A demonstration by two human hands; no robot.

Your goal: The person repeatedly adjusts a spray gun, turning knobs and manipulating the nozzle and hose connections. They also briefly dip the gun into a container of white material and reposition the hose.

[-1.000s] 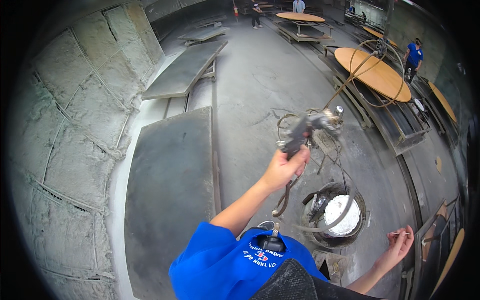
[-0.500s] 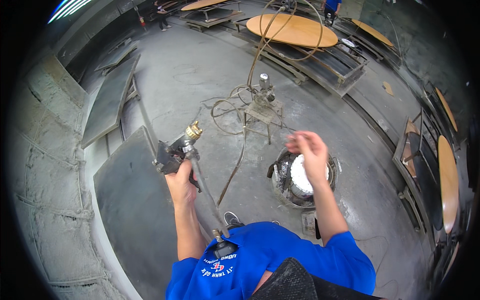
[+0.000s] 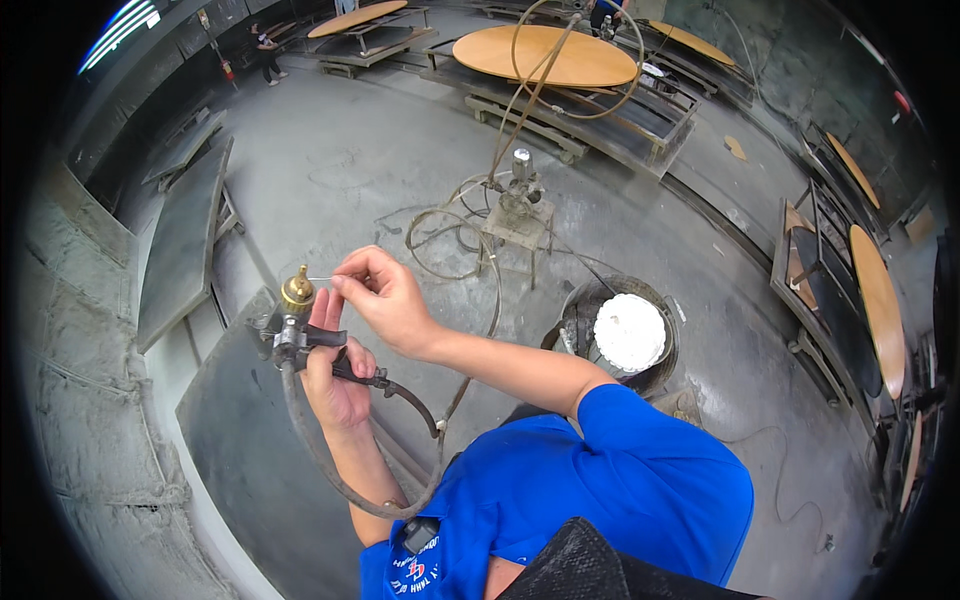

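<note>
My left hand [image 3: 340, 395] is closed round the handle of a spray gun [image 3: 290, 338], with some fingers stretched up beside its head. The gun's brass nozzle [image 3: 298, 288] points up and away from me. A hose [image 3: 320, 455] curves from the gun down toward my chest. Between thumb and fingertips, my right hand [image 3: 388, 305] pinches a thin, pale wire-like pin [image 3: 321, 278]. The pin's tip reaches the side of the nozzle; whether it touches or enters a hole cannot be made out.
A dark tub [image 3: 570, 330] holding a round white-topped container [image 3: 632, 332] stands on the floor to the right. Ahead, a small pump [image 3: 522, 190] sits on a stool [image 3: 520, 225] among looped hoses. Oval wooden tops [image 3: 545, 55] lie on racks. A dark panel [image 3: 240, 420] is at left.
My right hand has come across from above the tub to the nozzle, with the pin showing in it. My left hand has shifted left and turned the gun more upright.
</note>
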